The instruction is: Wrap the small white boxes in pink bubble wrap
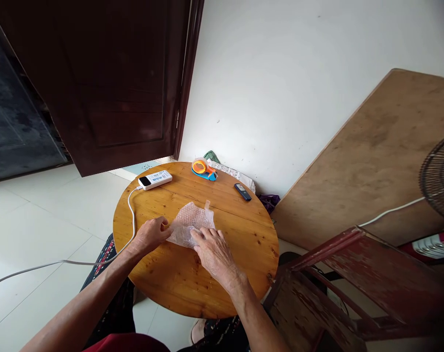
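A sheet of clear bubble wrap (191,215) lies on the round wooden table (185,288), its near part folded over, with a strip of tape (207,205) standing up at its far right corner. At the wrap's left edge is my left hand (151,236), its fingers curled and the thumb against the plastic. My right hand (215,252) rests on the folded part from the right, palm down, with the fingers stretched out over it. Whatever may be inside the fold cannot be made out.
Toward the back stand an orange and blue tape dispenser (203,169) and a white device (155,180) with a cable (133,215) running off left past my left arm. A dark phone-like device (243,191) lies at back right. A wooden chair (328,288) stands right.
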Available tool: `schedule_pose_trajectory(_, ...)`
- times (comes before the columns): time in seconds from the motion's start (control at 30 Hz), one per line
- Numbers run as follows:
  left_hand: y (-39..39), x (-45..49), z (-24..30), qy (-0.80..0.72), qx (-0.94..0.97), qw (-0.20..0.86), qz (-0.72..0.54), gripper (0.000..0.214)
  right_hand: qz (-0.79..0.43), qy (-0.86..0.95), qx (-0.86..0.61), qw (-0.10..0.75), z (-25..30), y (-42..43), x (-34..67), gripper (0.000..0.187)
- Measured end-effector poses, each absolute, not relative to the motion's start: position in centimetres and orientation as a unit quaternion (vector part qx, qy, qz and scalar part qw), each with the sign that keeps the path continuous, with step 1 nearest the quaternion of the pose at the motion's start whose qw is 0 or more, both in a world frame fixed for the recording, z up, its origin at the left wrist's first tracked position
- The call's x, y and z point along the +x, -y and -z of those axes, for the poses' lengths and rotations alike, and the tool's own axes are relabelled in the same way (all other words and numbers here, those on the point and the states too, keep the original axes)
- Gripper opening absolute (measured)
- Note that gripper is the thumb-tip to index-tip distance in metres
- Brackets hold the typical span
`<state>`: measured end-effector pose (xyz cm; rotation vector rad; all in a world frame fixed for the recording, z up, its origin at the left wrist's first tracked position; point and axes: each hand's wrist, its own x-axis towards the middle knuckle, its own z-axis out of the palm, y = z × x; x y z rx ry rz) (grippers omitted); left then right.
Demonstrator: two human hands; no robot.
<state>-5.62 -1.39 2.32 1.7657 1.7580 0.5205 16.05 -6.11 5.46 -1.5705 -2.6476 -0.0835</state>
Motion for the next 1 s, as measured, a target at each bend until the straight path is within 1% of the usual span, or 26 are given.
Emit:
schedule_pose_trajectory(0.17,2.0,-5.3,-2.5,-0.673,0.529,0.474,-0.207,0.055,-0.001,0.875,-0.483,0.034,-5.9,5.5,16.2,0.032)
schedule_pose_trajectory(0.23,2.1,-4.9,-2.3,-0.661,0.502,0.512,-0.223,0.059,-0.013,0.877,-0.478,0.039,-6.0,5.4,16.3,0.032)
schedule_pose_trajectory(0.3,2.1,-4.4,-2.2,-0.645,0.488,0.534,-0.248,0.053,-0.022,0.877,-0.477,0.045,-6.1,5.4,16.4,0.032)
schedule_pose_trajectory(0.43,2.1,-3.4,-2.0,-0.596,0.466,0.574,-0.313,0.020,-0.036,0.876,-0.479,0.053,-6.1,5.5,16.5,0.032)
schedule_pose_trajectory(0.5,2.1,-2.6,-2.1,-0.580,0.463,0.583,-0.332,0.011,-0.044,0.877,-0.476,0.055,-6.1,5.4,16.5,0.032)
schedule_pose_trajectory(0.6,2.1,-0.8,-2.5,-0.575,0.491,0.558,-0.342,0.010,-0.062,0.867,-0.490,0.062,-6.0,5.1,16.4,0.037)
schedule_pose_trajectory(0.7,2.4,1.2,-3.3,-0.580,0.599,0.447,-0.325,0.012,-0.092,0.846,-0.517,0.092,-5.7,4.9,16.4,0.045)
schedule_pose_trajectory(0.8,2.9,2.1,-4.4,-0.561,0.690,0.367,-0.271,0.009,-0.122,0.835,-0.519,0.133,-5.1,5.0,17.2,0.051)
schedule_pose_trajectory(0.9,3.3,1.8,-5.2,-0.521,0.757,0.332,-0.214,0.006,-0.146,0.822,-0.518,0.184,-4.4,5.5,19.0,0.059)
schedule_pose_trajectory(0.93,3.3,1.6,-5.5,-0.507,0.772,0.324,-0.203,0.007,-0.156,0.813,-0.522,0.206,-4.3,5.7,19.6,0.059)
schedule_pose_trajectory(1.0,3.2,1.1,-5.8,-0.488,0.793,0.313,-0.188,0.013,-0.177,0.786,-0.537,0.249,-3.9,6.1,20.8,0.051)
